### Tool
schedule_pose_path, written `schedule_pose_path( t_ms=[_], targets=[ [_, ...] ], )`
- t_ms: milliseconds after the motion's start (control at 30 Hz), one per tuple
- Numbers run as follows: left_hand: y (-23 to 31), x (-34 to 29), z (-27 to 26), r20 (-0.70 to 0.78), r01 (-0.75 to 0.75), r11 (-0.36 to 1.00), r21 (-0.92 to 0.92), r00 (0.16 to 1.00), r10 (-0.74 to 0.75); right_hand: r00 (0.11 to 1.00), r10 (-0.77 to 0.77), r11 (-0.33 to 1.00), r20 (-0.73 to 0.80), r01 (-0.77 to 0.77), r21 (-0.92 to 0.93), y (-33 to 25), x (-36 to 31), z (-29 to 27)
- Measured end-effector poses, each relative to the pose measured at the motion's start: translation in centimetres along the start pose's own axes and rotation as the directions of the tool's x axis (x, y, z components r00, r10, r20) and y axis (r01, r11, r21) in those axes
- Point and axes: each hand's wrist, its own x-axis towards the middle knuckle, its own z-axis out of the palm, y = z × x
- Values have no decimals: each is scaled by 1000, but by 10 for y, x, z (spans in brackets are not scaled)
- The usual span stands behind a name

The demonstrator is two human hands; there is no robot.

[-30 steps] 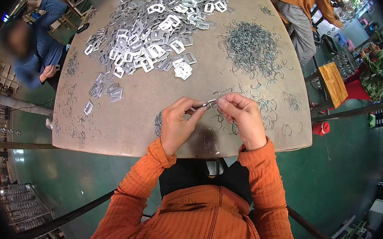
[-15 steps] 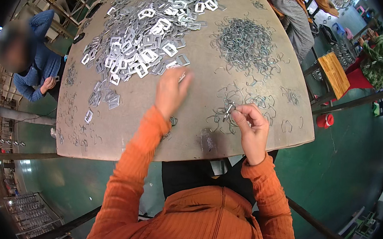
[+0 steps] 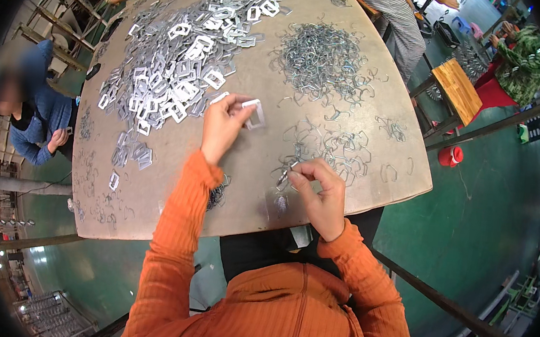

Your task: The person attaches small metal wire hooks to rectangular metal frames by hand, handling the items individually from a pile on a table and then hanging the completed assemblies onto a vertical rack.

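Note:
Pinched between thumb and fingers of my left hand [image 3: 222, 129] is a flat metal buckle frame [image 3: 257, 116], rectangular with an opening in its middle. It is held above the table, just off the near right edge of a big pile of similar buckle frames [image 3: 179, 74]. My right hand [image 3: 322, 195] is closed on a small bent wire piece [image 3: 284, 179], its far end partly hidden by the fingers. Loose bent wire pieces [image 3: 349, 146] lie scattered beyond and right of that hand. Further back is a dense heap of them [image 3: 321, 57].
A dark small cluster of wire pieces [image 3: 218, 193] lies by my left forearm. The table [image 3: 249, 218] ends close to my lap. A co-worker in blue [image 3: 47, 107] sits at the left; others stand at the far side. A red bucket [image 3: 450, 156] is on the floor right.
My left hand has come back from the pile's edge with a buckle frame now plainly in its grip. My right hand keeps its wire piece, lower and further left in view; the view itself shifted.

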Motion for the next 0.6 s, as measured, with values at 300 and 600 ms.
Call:
schedule_pose_path(
  t_ms=[300, 600],
  targets=[
    [54, -64, 3, 50, 3, 944, -330, 999, 14, 999, -34, 999, 2, 34, -1, -2, 15, 15],
    [47, -69, 0, 53, 47, 929, -367, 998, -30, 994, -107, 979, 2, 106, -173, 0, 14, 18]
  ],
)
